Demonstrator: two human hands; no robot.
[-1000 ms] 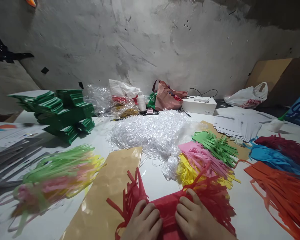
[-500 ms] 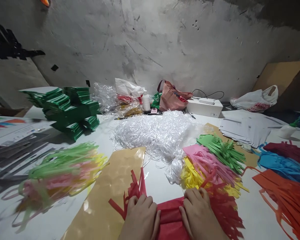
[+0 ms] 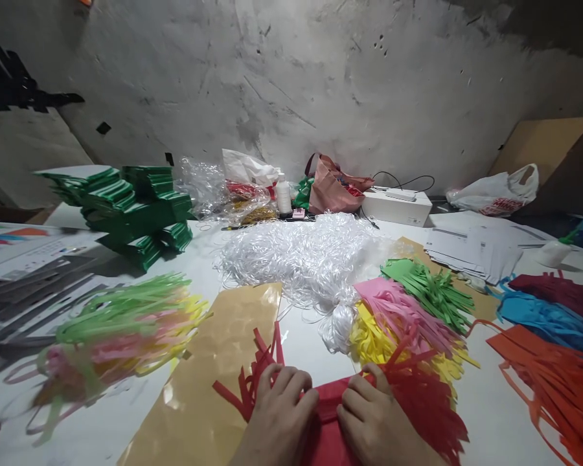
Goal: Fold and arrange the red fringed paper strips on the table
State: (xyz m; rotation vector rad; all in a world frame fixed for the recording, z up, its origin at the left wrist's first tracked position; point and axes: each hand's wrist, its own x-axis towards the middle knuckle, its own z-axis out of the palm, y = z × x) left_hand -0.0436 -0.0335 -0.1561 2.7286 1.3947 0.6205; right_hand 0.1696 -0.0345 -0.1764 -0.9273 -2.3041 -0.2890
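While both our hands press flat on the red fringed paper [image 3: 330, 414] at 6 o'clock on the surface [image 3: 490, 421], neither grip pinches anything: fingers lie together, palms down. Left hand [image 3: 276, 417] sits on the paper's left part, beside red strips [image 3: 252, 378] fanning up toward 11 o'clock. Right hand [image 3: 376, 424] sits on the right part, with red fringe [image 3: 427, 401] spreading toward 3 o'clock. Hands are close, a narrow band of red showing between them.

Tan glossy sheet [image 3: 214, 362] lies just left of the red paper, under its left strips. Yellow fringe [image 3: 369, 340] and pink fringe [image 3: 398, 310] lie at 1 o'clock, touching the red fringe; green fringe [image 3: 427, 285] beyond them. White ribbon pile [image 3: 301, 259] at 12 o'clock. Mixed green-pink-yellow bundle [image 3: 116, 336] at 9 o'clock, blurred. Green folded stacks [image 3: 131, 207] at 10 o'clock. Orange fringe [image 3: 554, 382] at 3 o'clock, blue fringe [image 3: 539, 317] and dark red fringe [image 3: 558, 288] behind it. White box [image 3: 401, 206] and pink bag [image 3: 333, 188] by the wall.
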